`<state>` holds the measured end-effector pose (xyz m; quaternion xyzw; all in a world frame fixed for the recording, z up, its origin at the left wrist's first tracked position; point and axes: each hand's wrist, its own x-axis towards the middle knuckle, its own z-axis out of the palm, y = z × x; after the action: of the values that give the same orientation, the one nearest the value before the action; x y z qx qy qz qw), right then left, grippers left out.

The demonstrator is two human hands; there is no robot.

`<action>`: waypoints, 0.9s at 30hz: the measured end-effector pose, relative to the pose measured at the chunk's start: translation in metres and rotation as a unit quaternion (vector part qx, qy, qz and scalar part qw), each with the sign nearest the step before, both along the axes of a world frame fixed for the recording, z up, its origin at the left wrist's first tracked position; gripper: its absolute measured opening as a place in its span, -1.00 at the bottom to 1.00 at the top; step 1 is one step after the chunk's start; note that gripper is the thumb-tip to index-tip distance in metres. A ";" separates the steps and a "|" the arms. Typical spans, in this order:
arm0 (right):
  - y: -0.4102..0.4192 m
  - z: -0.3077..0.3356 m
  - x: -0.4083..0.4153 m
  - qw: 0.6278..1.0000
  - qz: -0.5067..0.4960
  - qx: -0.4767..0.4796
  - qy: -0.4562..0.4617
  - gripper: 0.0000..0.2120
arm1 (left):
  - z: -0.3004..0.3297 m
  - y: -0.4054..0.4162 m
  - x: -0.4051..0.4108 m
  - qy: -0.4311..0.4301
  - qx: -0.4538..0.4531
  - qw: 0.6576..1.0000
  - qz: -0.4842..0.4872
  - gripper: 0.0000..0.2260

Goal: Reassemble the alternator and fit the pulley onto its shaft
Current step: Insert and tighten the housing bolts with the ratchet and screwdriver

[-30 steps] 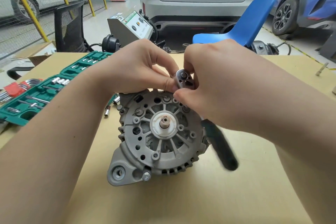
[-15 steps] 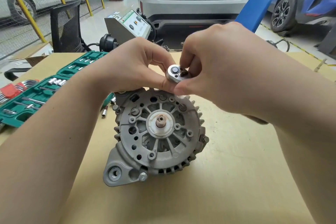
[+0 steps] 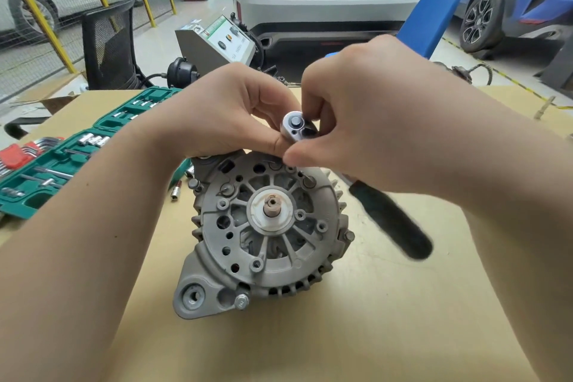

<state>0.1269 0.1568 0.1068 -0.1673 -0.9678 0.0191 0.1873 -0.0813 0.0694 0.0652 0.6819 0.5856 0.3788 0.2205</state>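
Note:
The grey alternator (image 3: pixel 266 236) lies on the tan table (image 3: pixel 372 335) with its ribbed end face up and a short copper-coloured shaft end (image 3: pixel 272 207) at its centre. A ratchet wrench stands on the housing's far rim: its chrome head (image 3: pixel 294 127) is between my hands, and its black handle (image 3: pixel 390 220) slants down to the right, blurred. My left hand (image 3: pixel 229 112) pinches the ratchet head from the left. My right hand (image 3: pixel 372 121) grips the head from the right, with the fingers curled over it. No pulley is in view.
A green socket case (image 3: pixel 62 161) lies open at the table's left, with red hex keys (image 3: pixel 15 158) beside it. A loose socket (image 3: pixel 176 192) lies by the alternator. Beyond the table stand a grey tester box (image 3: pixel 217 43), a black mesh chair (image 3: pixel 108 46), a blue chair (image 3: pixel 434 15) and parked cars.
The ratchet handle, hidden behind my right hand half a second ago, has swung back out to the lower right. Both hands stay on the ratchet head.

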 end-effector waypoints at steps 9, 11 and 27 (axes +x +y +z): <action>0.015 0.002 0.003 0.998 0.056 -0.022 -0.009 -0.78 | 0.002 0.000 -0.001 0.004 -0.020 1.000 -0.004 -0.74; 0.015 -0.001 0.001 0.999 0.045 -0.017 0.004 -0.82 | 0.002 0.000 0.000 0.002 -0.025 1.000 -0.011 -0.79; 0.017 -0.010 -0.006 0.999 0.034 -0.008 0.007 -0.67 | 0.002 0.000 0.000 -0.002 -0.033 0.999 -0.010 -0.76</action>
<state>0.1213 0.1734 0.0972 -0.1354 -0.9713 0.0342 0.1925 -0.0813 0.0693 0.0667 0.6789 0.5906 0.3591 0.2476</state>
